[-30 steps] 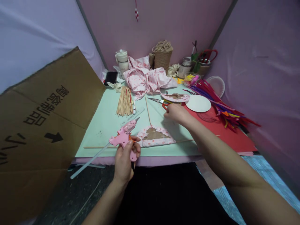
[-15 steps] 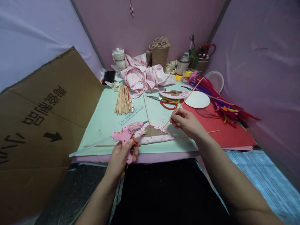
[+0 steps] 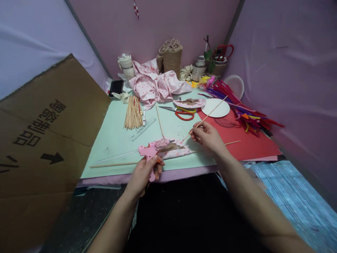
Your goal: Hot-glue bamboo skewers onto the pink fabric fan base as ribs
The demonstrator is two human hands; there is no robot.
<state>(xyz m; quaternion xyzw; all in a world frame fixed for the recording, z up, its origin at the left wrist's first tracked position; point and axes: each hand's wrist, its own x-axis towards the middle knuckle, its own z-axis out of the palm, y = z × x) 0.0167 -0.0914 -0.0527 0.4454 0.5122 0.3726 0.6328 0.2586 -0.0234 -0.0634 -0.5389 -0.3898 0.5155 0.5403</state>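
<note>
My left hand (image 3: 147,172) is closed around the handle of a pink hot glue gun (image 3: 149,151), a clear glue stick (image 3: 116,156) trailing from its back. The gun's nozzle points right, over a piece of cardboard (image 3: 172,147) edged with pink patterned fabric (image 3: 175,153). Between its fingertips my right hand (image 3: 204,135) pinches a thin wooden stick (image 3: 210,113), slanted, its lower end at the fabric's upper right edge. A second wooden stick (image 3: 159,121) rises from the upper left of that piece. Another long stick (image 3: 113,165) lies along the table front, partly hidden behind the gun and fabric piece.
Scissors (image 3: 184,114), a clear ruler (image 3: 143,130) and a bundle of sticks (image 3: 133,114) lie behind the hands. Pink cloth (image 3: 158,86) and a twine spool (image 3: 171,58) stand farther back. Red paper (image 3: 244,146), a white disc (image 3: 216,107) and pipe cleaners (image 3: 237,98) are right; a cardboard box (image 3: 52,140) is left.
The glue gun has moved right, its nozzle now over the cardboard piece. My right hand still pinches the stick, which tilts lower. The whole view has shifted slightly.
</note>
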